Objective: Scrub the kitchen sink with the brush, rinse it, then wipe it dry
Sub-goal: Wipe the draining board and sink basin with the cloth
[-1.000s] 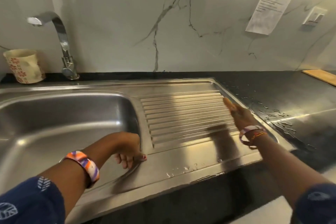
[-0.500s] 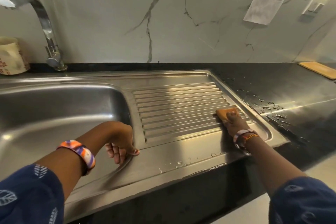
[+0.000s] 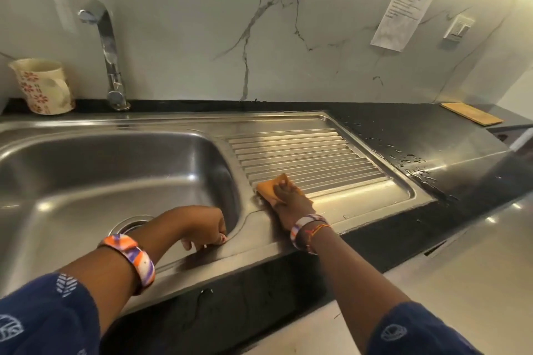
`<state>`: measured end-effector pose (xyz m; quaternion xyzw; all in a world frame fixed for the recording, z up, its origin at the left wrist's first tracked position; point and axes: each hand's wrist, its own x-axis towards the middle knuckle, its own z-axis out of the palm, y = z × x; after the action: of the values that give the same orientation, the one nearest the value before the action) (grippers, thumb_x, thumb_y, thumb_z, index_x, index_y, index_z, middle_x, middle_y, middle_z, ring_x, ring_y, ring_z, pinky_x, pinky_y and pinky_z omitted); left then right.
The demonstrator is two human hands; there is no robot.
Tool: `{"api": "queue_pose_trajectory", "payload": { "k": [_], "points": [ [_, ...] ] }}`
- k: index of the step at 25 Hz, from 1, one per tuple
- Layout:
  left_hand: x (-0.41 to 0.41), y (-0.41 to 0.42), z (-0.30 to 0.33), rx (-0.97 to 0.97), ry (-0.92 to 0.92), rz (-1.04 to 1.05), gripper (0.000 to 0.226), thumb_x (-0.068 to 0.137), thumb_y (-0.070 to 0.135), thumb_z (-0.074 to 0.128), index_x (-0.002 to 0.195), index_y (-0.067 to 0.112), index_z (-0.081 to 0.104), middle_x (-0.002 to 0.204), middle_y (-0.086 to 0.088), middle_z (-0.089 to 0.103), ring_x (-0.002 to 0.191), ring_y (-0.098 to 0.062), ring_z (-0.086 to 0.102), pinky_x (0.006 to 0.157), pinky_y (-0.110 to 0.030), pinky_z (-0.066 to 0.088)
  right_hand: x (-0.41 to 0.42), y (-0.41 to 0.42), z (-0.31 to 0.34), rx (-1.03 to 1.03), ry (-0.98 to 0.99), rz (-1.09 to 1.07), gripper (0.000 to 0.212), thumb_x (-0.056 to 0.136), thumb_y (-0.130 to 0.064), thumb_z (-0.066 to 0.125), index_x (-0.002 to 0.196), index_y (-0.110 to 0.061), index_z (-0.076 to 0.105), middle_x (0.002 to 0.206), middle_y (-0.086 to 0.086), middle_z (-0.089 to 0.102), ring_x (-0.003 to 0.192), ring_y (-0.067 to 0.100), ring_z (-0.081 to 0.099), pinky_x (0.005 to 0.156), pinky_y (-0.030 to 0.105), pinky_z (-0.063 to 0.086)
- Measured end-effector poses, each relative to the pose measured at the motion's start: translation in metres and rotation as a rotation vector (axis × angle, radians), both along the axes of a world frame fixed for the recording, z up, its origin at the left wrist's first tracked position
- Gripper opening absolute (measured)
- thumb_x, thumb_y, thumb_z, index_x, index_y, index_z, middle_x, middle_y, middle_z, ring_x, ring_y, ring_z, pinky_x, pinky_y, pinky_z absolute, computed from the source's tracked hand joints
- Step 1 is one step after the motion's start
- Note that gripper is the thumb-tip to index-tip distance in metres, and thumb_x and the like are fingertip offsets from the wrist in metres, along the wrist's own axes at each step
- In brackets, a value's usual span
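At far left a floral mug point(image 3: 43, 86) stands behind the sink point(image 3: 86, 176); its contents cannot be seen. The tap point(image 3: 108, 52) rises just right of it. The basin shows only its drain point(image 3: 129, 226). Your left hand point(image 3: 202, 225) rests on the basin's front right rim, fingers curled over the edge. Right of centre, your right hand point(image 3: 291, 202) presses an orange cloth point(image 3: 269, 189) on the near left corner of the ribbed drainboard point(image 3: 317, 153), fingers curled over it. Water droplets point(image 3: 412, 164) lie on the black counter point(image 3: 432, 135); a wooden board point(image 3: 471, 114) sits at far right.
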<state>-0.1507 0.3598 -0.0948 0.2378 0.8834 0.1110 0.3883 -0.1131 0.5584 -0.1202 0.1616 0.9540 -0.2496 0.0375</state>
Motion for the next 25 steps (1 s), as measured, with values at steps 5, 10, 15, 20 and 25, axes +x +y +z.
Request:
{"api": "queue_pose_trajectory", "payload": {
  "k": [5, 10, 15, 20, 25],
  "points": [
    [0.013, -0.021, 0.008, -0.123, 0.021, -0.027, 0.031, 0.098, 0.023, 0.043, 0.122, 0.011, 0.059, 0.098, -0.001, 0.058, 0.084, -0.014, 0.060, 0.064, -0.020, 0.051, 0.013, -0.064, 0.004, -0.048, -0.027, 0.212, 0.043, 0.097, -0.037, 0.043, 0.140, -0.030, 0.042, 0.148, 0.003, 0.038, 0.134, 0.025, 0.039, 0.110, 0.032, 0.029],
    [0.015, -0.015, 0.020, -0.195, 0.029, 0.016, 0.030, 0.097, 0.022, 0.044, 0.121, 0.009, 0.057, 0.102, -0.001, 0.061, 0.087, -0.014, 0.066, 0.061, -0.020, 0.047, 0.033, -0.045, 0.040, -0.940, 0.160, -0.085, 0.016, 0.096, -0.017, 0.050, 0.104, -0.015, 0.064, 0.090, 0.003, 0.056, 0.069, 0.010, 0.050, 0.062, 0.018, 0.040],
    [0.008, 0.044, 0.015, -0.053, 0.275, 0.117, 0.037, 0.096, 0.034, 0.049, 0.122, 0.008, 0.054, 0.119, -0.006, 0.059, 0.106, -0.020, 0.060, 0.085, -0.028, 0.048, 0.014, 0.073, 0.067, -0.824, 0.401, -0.222, 0.023, 0.096, 0.001, 0.042, 0.112, -0.006, 0.056, 0.089, 0.003, 0.056, 0.079, 0.020, 0.054, 0.060, 0.016, 0.049],
    [-0.009, 0.093, 0.008, -0.188, 0.427, 0.139, 0.039, 0.092, 0.038, 0.054, 0.121, 0.012, 0.057, 0.118, -0.005, 0.060, 0.109, -0.022, 0.057, 0.095, -0.033, 0.046, -0.019, 0.216, 0.061, 0.089, 0.267, -0.240, 0.041, 0.096, -0.017, 0.041, 0.137, -0.015, 0.047, 0.130, 0.016, 0.053, 0.117, 0.035, 0.051, 0.098, 0.039, 0.041],
    [-0.022, 0.107, 0.013, -0.325, 0.402, 0.142, 0.051, 0.087, 0.041, 0.061, 0.125, 0.008, 0.056, 0.123, -0.008, 0.061, 0.111, -0.026, 0.058, 0.095, -0.034, 0.047, 0.006, 0.277, 0.038, 0.304, -0.074, -0.270, 0.044, 0.099, -0.017, 0.038, 0.142, -0.025, 0.038, 0.150, 0.007, 0.035, 0.140, 0.030, 0.028, 0.118, 0.049, 0.010]
  ]
}}
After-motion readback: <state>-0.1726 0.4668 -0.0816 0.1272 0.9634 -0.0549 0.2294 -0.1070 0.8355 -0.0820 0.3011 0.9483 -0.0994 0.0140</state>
